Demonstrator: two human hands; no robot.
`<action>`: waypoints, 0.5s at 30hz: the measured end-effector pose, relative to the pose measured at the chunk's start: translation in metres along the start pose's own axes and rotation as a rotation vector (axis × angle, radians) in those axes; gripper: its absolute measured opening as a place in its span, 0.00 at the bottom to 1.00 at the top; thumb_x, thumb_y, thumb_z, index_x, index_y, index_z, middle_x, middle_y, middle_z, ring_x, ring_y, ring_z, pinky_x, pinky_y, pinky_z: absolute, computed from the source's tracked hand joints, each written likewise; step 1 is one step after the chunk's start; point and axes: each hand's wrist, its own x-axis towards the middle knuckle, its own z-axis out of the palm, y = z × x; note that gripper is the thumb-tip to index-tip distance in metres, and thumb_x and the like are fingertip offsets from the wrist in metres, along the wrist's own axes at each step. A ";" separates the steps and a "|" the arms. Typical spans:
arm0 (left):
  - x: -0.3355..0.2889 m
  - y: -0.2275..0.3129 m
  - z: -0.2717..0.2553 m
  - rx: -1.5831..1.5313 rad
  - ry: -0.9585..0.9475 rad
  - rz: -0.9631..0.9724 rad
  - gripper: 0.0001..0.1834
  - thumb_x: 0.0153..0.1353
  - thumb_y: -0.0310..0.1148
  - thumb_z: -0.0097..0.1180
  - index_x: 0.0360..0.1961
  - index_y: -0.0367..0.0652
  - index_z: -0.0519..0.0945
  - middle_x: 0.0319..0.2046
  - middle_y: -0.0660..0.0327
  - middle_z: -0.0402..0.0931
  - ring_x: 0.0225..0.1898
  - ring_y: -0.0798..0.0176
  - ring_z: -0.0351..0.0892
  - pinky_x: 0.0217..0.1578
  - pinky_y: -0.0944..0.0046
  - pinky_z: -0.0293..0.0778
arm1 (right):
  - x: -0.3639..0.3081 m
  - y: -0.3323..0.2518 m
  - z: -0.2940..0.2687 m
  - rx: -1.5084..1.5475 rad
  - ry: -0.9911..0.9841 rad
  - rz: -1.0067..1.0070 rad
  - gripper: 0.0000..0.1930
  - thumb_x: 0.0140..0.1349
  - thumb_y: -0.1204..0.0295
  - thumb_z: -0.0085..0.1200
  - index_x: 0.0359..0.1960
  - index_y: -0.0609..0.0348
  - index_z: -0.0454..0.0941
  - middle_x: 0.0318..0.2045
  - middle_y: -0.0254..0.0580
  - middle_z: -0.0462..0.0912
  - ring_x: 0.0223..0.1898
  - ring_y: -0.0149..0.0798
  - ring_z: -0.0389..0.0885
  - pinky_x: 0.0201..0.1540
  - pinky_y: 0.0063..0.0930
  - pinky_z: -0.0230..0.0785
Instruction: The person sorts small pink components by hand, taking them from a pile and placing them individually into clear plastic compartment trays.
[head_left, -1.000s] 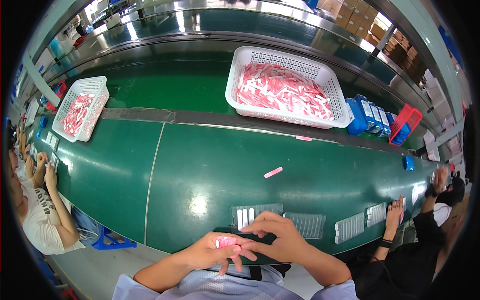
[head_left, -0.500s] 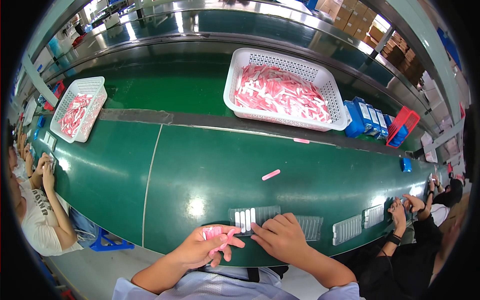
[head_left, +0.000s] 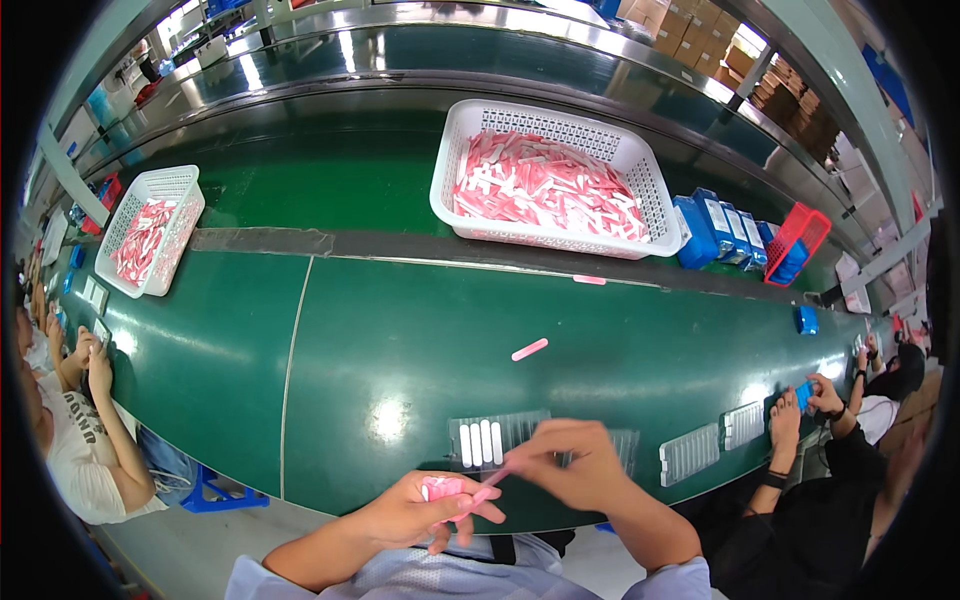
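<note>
My left hand (head_left: 415, 512) is closed around a small bundle of pink-and-white flat sticks (head_left: 442, 487) with rounded ends, shaped like small nail files. My right hand (head_left: 578, 465) pinches one pink stick (head_left: 496, 475) between thumb and fingertips, close to the left hand's fingers. Just beyond the hands lies a clear ribbed plastic tray (head_left: 522, 424). Several white-faced sticks (head_left: 486, 443) lie side by side in its left slots. Partly behind my right hand is a second clear tray (head_left: 626, 450).
One loose pink stick (head_left: 530, 349) lies on the green table (head_left: 400, 330); another (head_left: 590, 280) is by the dark strip. White baskets (head_left: 545, 240) (head_left: 150, 280) hold many sticks. Blue packs (head_left: 715, 235) and a red basket (head_left: 798, 240) stand right. Co-workers sit both sides; clear trays (head_left: 690, 456) lie rightward.
My right hand has lifted from the tray to my left hand and now pinches a pink stick. The view has shifted slightly. The co-worker at right now holds a blue pack.
</note>
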 end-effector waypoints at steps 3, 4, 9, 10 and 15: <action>-0.005 0.001 0.000 -0.068 0.104 0.033 0.19 0.74 0.31 0.53 0.61 0.30 0.76 0.48 0.40 0.82 0.30 0.63 0.86 0.15 0.71 0.74 | 0.006 0.002 -0.021 -0.007 0.038 0.128 0.04 0.60 0.78 0.67 0.36 0.60 0.89 0.23 0.35 0.82 0.23 0.24 0.74 0.26 0.22 0.64; -0.008 0.000 -0.002 -0.098 0.140 0.037 0.19 0.74 0.31 0.53 0.60 0.31 0.76 0.48 0.40 0.82 0.30 0.63 0.85 0.15 0.71 0.74 | 0.010 0.003 -0.027 -0.014 0.010 0.204 0.04 0.60 0.77 0.67 0.36 0.60 0.89 0.23 0.36 0.83 0.23 0.24 0.74 0.26 0.22 0.65; 0.001 -0.001 -0.007 -0.093 0.082 0.048 0.22 0.74 0.36 0.55 0.63 0.34 0.74 0.53 0.43 0.80 0.34 0.64 0.85 0.17 0.72 0.76 | 0.034 0.008 -0.028 -0.267 -0.381 0.126 0.09 0.59 0.72 0.66 0.41 0.59 0.86 0.28 0.39 0.84 0.27 0.34 0.80 0.32 0.28 0.71; 0.003 -0.001 -0.006 -0.103 0.073 0.045 0.22 0.74 0.37 0.54 0.63 0.34 0.74 0.54 0.42 0.80 0.34 0.64 0.85 0.17 0.72 0.76 | 0.037 0.012 -0.022 -0.454 -0.336 0.014 0.13 0.59 0.71 0.66 0.46 0.57 0.84 0.30 0.40 0.84 0.30 0.39 0.80 0.37 0.32 0.72; 0.004 0.002 -0.004 -0.134 0.079 0.057 0.24 0.74 0.38 0.54 0.64 0.33 0.72 0.55 0.42 0.78 0.35 0.64 0.85 0.17 0.72 0.76 | 0.044 -0.003 -0.018 -0.572 -0.285 -0.046 0.23 0.61 0.67 0.64 0.59 0.51 0.77 0.33 0.40 0.82 0.39 0.47 0.79 0.47 0.41 0.70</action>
